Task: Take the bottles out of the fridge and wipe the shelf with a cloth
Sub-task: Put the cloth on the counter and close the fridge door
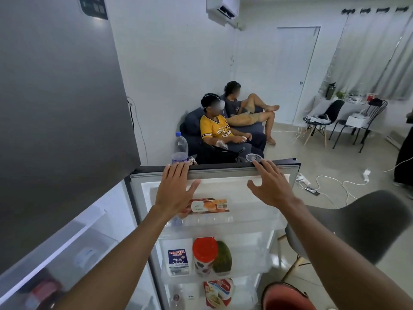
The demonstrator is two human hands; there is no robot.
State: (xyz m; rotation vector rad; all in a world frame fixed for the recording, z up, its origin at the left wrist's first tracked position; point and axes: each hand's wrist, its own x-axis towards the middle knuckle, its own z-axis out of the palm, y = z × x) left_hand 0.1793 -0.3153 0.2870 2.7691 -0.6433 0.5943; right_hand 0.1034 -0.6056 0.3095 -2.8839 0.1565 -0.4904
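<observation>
Both bare arms reach forward and up from the lower edge of view, roughly parallel, forearms well apart. Left hand [175,186]: palm down, flat, fingers extended and close together, thumb splayed toward the right. Right hand [271,183]: palm down, fingers spread and straight, thumb splayed toward the left. Neither hand grips anything; both lie open. The two thumbs point at each other, with a clear gap between them.

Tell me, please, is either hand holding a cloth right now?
No; the left hand and the right hand are both spread open and empty against the top of the open fridge door.
</observation>
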